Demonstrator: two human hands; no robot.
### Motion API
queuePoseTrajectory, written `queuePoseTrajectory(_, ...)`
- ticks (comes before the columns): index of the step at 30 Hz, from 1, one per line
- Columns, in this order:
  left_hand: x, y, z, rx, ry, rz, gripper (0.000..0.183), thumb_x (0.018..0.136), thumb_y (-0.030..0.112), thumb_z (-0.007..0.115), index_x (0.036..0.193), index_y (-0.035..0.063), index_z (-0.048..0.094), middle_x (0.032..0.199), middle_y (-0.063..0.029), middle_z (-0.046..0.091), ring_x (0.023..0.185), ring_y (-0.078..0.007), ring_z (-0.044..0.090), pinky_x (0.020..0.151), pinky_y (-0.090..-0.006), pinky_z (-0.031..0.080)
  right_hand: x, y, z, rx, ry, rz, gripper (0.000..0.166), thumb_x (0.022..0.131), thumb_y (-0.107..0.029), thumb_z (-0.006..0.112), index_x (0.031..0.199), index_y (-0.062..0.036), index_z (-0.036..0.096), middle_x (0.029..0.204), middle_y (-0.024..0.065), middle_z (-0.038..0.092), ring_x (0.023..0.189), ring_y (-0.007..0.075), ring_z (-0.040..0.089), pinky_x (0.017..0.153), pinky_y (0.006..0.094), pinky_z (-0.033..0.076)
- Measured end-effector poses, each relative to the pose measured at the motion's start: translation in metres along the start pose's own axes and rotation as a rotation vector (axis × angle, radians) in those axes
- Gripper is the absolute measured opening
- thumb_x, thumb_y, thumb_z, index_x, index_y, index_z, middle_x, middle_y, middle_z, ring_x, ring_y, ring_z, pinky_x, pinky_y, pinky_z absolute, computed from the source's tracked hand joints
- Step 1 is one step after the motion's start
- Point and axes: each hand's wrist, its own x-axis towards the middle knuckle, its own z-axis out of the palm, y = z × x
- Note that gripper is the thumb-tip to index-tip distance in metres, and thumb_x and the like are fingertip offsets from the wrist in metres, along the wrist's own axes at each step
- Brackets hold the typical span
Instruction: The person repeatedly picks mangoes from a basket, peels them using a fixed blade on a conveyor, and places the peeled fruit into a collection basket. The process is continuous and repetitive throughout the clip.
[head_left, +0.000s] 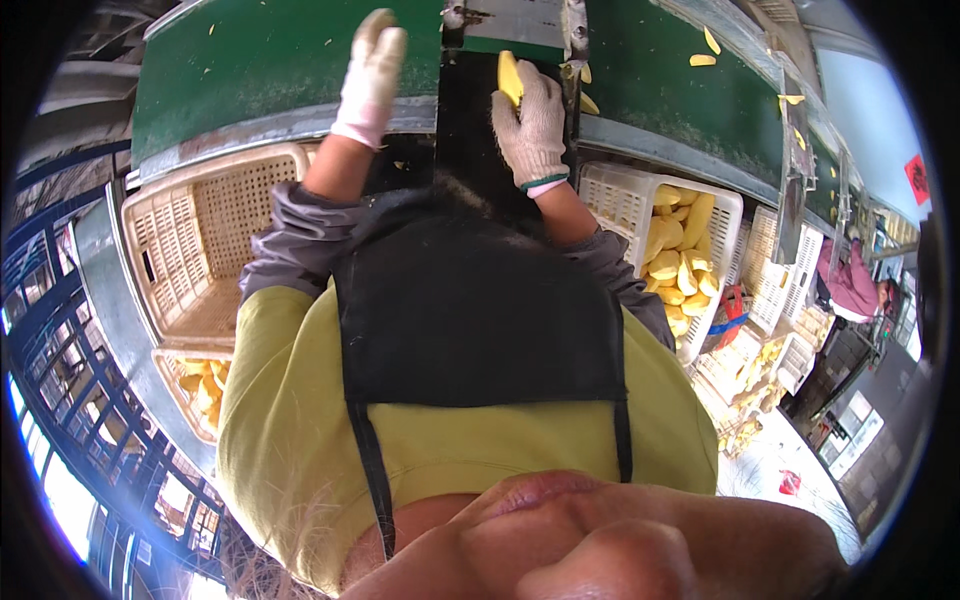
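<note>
My right hand (531, 120), in a knitted work glove with a green cuff edge, grips a yellow piece of peeled fruit or vegetable (509, 78) over the black board (469, 112) between the two green belts. My left hand (372, 75), in a pale glove, is raised over the left green belt (247, 67); its fingers are extended and I see nothing in it. Thin yellow slices (589, 103) lie just right of the black board. More slices (703, 60) rest on the right green belt (637, 45).
A crate (731, 225) full of yellow pieces stands at the right, with more crates beyond. An empty-looking beige crate (161, 247) is at the left, above another crate (169, 375) holding yellow pieces. A person in pink (855, 285) is far right. Metal rails edge the belts.
</note>
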Motion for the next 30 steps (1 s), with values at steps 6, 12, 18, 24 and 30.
queuePoseTrajectory(6,-0.024,-0.018,-0.101,-0.157,0.205,-0.088,0.041,0.115,0.022,0.056,0.151,0.003,0.057,0.148,-0.0093,0.062,0.132,-0.0187,0.059,0.114,-0.0334,0.045,0.032,0.031,-0.01,-0.227,-0.092,-0.001,0.05,0.093,-0.02,0.075,0.137,-0.0029,0.059,0.115,0.0268,0.063,0.107,0.0459,0.064,0.094,0.0546,0.052)
queuePoseTrajectory(12,-0.131,-0.055,-0.17,0.349,0.453,-0.128,0.05,0.099,0.025,0.074,0.138,-0.0041,0.062,0.135,-0.0242,0.065,0.123,-0.0304,0.062,0.109,-0.0402,0.048,0.122,0.026,0.013,-0.521,0.038,-0.219,0.03,0.095,-0.026,0.07,0.12,-0.0097,0.074,0.111,0.016,0.074,0.102,0.0422,0.068,0.09,0.0573,0.053)
queuePoseTrajectory(18,-0.171,-0.046,-0.158,0.766,0.006,-0.681,0.038,0.091,0.032,0.075,0.115,0.0022,0.076,0.111,-0.0263,0.077,0.113,-0.039,0.073,0.101,-0.0482,0.054,0.09,0.038,0.011,-0.113,-0.36,-0.601,0.027,0.096,-0.019,0.068,0.119,-0.0075,0.076,0.115,0.0171,0.075,0.108,0.0398,0.07,0.095,0.0515,0.055)
queuePoseTrajectory(24,-0.17,-0.006,-0.162,0.936,-0.104,-0.615,0.036,0.095,0.03,0.063,0.121,0.0067,0.074,0.12,-0.0222,0.076,0.119,-0.0395,0.071,0.102,-0.0493,0.054,0.06,0.051,0.008,-0.211,-0.036,-0.573,0.029,0.1,-0.023,0.069,0.123,-0.0064,0.076,0.129,0.0164,0.071,0.12,0.0378,0.066,0.103,0.053,0.052)
queuePoseTrajectory(30,-0.163,-0.016,-0.153,0.938,-0.017,-0.593,0.037,0.097,0.032,0.063,0.123,0.0078,0.074,0.124,-0.0208,0.075,0.12,-0.0388,0.071,0.103,-0.0479,0.054,0.065,0.062,0.015,-0.123,-0.115,-0.602,0.03,0.101,-0.023,0.069,0.125,-0.0061,0.075,0.131,0.0171,0.07,0.121,0.0382,0.066,0.104,0.0514,0.053)
